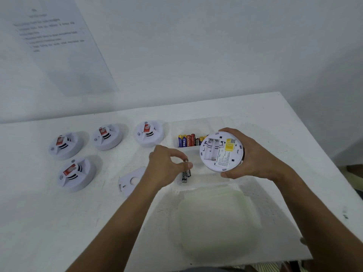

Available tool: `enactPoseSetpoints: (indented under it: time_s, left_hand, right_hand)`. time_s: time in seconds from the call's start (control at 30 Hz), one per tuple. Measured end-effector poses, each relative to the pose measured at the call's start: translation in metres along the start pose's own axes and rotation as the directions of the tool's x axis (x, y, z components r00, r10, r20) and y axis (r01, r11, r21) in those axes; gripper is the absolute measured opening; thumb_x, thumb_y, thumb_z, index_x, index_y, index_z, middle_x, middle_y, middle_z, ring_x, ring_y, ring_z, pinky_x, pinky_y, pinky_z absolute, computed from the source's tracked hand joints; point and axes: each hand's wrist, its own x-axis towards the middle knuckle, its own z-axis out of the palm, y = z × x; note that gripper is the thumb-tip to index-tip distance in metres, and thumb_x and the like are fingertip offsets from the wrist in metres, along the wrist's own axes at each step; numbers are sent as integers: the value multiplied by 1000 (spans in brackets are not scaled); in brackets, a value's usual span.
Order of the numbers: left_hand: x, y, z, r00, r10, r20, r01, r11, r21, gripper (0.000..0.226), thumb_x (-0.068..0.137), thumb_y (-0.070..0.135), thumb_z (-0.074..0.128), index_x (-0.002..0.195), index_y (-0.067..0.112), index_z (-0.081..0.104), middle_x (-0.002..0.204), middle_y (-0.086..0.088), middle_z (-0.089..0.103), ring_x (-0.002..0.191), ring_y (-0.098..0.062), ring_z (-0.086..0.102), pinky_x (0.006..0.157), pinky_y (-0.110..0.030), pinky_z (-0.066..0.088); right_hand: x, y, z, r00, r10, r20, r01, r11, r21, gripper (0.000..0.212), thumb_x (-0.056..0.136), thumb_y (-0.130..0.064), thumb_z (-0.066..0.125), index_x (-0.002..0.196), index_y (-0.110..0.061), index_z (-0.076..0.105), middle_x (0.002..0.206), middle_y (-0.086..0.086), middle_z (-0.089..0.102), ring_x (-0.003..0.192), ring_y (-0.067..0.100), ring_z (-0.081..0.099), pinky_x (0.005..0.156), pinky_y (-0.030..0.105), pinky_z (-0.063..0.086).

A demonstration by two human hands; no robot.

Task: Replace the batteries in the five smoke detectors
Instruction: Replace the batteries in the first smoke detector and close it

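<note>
My right hand (253,154) grips a white smoke detector (221,152) tilted with its back toward me; its battery bay looks empty, beside a yellow label. My left hand (167,165) pinches two dark batteries (185,173) by their tops, hanging upright over the near compartment of a clear box (208,122). Several coloured batteries (191,140) stand in the far compartment. Several more detectors sit face up on the table at left (65,145), (108,136), (150,133), (76,174). A white mounting plate (129,181) lies partly under my left wrist.
The clear box's translucent lid (218,218) lies on the white table (59,222) in front of me. A printed sheet (55,36) hangs on the wall at upper left. The table's right edge (318,146) runs diagonally close to my right arm.
</note>
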Motion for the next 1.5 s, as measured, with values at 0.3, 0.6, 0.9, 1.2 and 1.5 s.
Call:
enactPoseSetpoints:
  time_s: [0.3,0.6,0.9,1.2,1.5]
  left_hand:
    - [13,-4,19,988,-96,120,66,969,239,25,79,37,75,101,24,75,116,2,68,101,-15,62,86,-26,47]
    - [-1,15,-5,999,-19,-50,29,974,226,27,85,34,70,110,25,71,122,5,61,84,-7,56,77,-15,33]
    - [54,30,-16,992,9,-129,32,949,314,29,84,37,70,112,32,68,136,-7,39,131,-25,30,101,-33,29]
    - [100,29,-20,978,-127,164,-9,762,647,52,81,47,70,130,38,56,135,-6,42,129,-32,33,103,-42,34]
    - [120,16,-7,964,-121,236,-63,760,646,52,78,46,74,127,34,58,130,-9,46,130,-36,30,105,-48,35]
  right_hand:
    - [0,2,-2,1000,-3,22,3,1000,15,96,52,-16,91,136,-29,46,121,-18,59,114,3,58,82,15,52]
    - [-5,4,-22,999,-35,20,34,998,54,95,50,-14,91,132,-34,47,122,-23,59,116,1,57,85,13,51]
    - [-11,9,-50,998,-39,50,36,998,59,97,49,-13,91,133,-31,47,122,-20,60,116,3,58,83,16,53]
    - [0,8,-41,998,-36,59,32,998,56,97,50,-14,92,134,-33,47,124,-21,57,118,2,56,81,17,53]
    - [9,14,-40,996,-36,85,32,998,51,97,51,-16,92,135,-32,46,125,-23,57,120,4,55,84,15,52]
